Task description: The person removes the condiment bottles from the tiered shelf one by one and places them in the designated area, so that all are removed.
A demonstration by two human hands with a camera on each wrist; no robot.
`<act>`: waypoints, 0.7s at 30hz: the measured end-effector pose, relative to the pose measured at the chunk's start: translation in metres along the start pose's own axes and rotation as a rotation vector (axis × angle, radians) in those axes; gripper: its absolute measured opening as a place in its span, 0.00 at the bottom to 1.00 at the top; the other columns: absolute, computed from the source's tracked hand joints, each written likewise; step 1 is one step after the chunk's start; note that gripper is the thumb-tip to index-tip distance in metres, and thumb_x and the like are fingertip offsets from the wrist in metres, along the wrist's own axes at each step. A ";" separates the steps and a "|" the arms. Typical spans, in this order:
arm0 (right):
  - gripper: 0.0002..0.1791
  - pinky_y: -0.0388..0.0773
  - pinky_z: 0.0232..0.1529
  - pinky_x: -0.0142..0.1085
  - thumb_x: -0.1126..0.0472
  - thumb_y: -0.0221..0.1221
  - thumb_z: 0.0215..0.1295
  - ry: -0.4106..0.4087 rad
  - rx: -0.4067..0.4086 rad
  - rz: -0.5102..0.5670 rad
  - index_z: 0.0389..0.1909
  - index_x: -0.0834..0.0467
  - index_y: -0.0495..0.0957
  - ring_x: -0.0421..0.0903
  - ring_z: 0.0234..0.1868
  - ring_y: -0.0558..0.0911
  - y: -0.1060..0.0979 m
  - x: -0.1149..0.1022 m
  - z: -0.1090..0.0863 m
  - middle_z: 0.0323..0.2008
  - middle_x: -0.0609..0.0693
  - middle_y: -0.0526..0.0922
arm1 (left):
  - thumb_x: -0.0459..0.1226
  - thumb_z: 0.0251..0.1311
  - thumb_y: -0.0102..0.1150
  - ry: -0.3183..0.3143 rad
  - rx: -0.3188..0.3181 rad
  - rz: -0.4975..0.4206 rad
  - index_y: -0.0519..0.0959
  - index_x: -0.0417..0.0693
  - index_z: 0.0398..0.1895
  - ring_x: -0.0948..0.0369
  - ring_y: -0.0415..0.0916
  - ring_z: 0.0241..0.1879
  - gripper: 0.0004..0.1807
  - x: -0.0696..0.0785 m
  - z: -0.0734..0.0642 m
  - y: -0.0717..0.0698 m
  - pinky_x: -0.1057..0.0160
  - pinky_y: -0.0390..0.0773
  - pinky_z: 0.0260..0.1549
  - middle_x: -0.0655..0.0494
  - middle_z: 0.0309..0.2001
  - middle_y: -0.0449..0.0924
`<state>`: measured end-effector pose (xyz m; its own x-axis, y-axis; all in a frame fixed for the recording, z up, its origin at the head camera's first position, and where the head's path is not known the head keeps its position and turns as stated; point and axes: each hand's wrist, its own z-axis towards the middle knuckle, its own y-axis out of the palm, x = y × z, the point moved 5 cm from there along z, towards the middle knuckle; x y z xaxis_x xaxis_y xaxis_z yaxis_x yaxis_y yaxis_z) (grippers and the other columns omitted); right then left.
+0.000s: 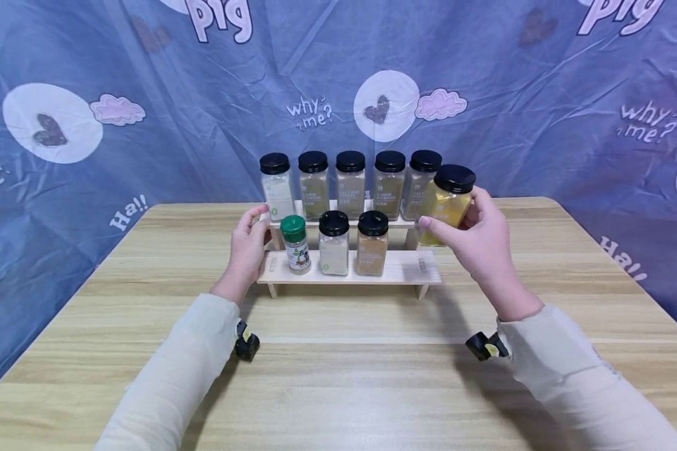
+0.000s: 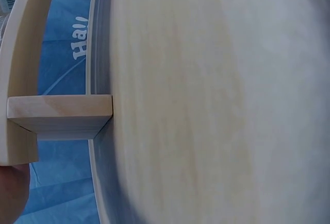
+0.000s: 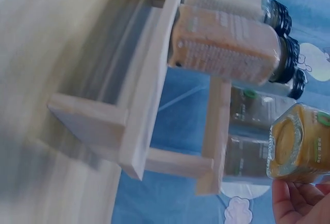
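Observation:
My right hand grips a square clear spice jar of yellow powder with a black lid. The jar is raised in front of the right end of a two-tier wooden rack, slightly tilted; its bottom faces the right wrist view. My left hand holds the left end of the rack by the upper shelf; in the left wrist view only a bit of the hand shows at the wood's end. On the lower shelf stand a green-capped shaker, a jar of whitish powder and a jar of orange-brown powder.
Several black-lidded jars line the upper shelf, the rightmost partly behind the yellow one. Bare wood of the lower shelf shows right of the orange-brown jar. The rack stands on a wood-grain table before a blue printed cloth.

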<state>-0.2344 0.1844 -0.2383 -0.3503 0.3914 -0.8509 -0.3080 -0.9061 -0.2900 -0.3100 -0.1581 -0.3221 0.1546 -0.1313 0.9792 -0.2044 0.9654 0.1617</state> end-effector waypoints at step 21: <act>0.29 0.76 0.28 0.20 0.59 0.68 0.50 0.013 0.049 -0.115 0.53 0.52 0.68 0.31 0.31 0.77 -0.036 0.007 0.025 0.32 0.34 0.77 | 0.28 0.65 0.40 -0.003 0.002 -0.023 0.67 0.39 0.58 0.56 0.70 0.56 0.18 0.001 -0.002 0.000 0.62 0.72 0.58 0.47 0.62 0.67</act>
<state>-0.2474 0.2235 -0.2228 -0.2986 0.4896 -0.8192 -0.3888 -0.8463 -0.3641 -0.3080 -0.1574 -0.3210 0.1568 -0.1543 0.9755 -0.2031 0.9616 0.1847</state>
